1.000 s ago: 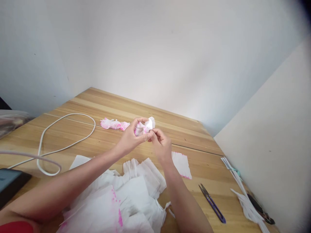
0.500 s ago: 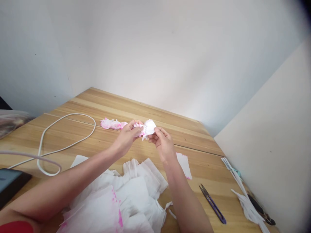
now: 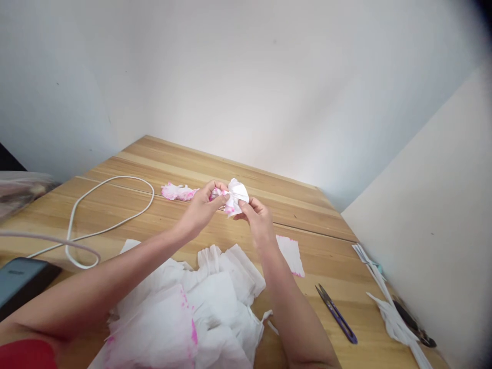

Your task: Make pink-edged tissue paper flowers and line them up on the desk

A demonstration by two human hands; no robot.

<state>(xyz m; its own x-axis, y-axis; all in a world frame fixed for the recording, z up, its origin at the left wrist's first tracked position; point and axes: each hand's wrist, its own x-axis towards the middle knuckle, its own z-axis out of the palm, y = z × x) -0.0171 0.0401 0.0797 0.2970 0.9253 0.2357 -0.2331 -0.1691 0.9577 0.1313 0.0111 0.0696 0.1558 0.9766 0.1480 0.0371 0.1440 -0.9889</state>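
Note:
Above the wooden table, a gathered piece of white tissue-like material [image 3: 239, 190] with pink edges is pinched between my two hands. My left hand [image 3: 207, 204] is closed on its bunched left part, thumb and fingers pressed together. My right hand [image 3: 255, 214] grips its lower right edge between thumb and fingers. Just left of my left hand, a ruffled white and pink strip [image 3: 179, 192] lies on the table; whether it joins the held piece is hidden by my fingers. Below my forearms spreads a heap of white sheets [image 3: 219, 297], some stained pink at the edge.
A single pink-edged white sheet [image 3: 291, 255] lies right of my right forearm, near purple-handled thread snips [image 3: 336, 313]. White strips [image 3: 392, 320] lie by the right wall. At left are a looped white cable [image 3: 111, 226] and a dark box-shaped device [image 3: 28, 284]. Walls bound the wooden table [image 3: 323, 225].
The held piece has been drawn into a fan-like gather and sits slightly higher. My right thumb has moved onto its front. The camera view has shifted slightly.

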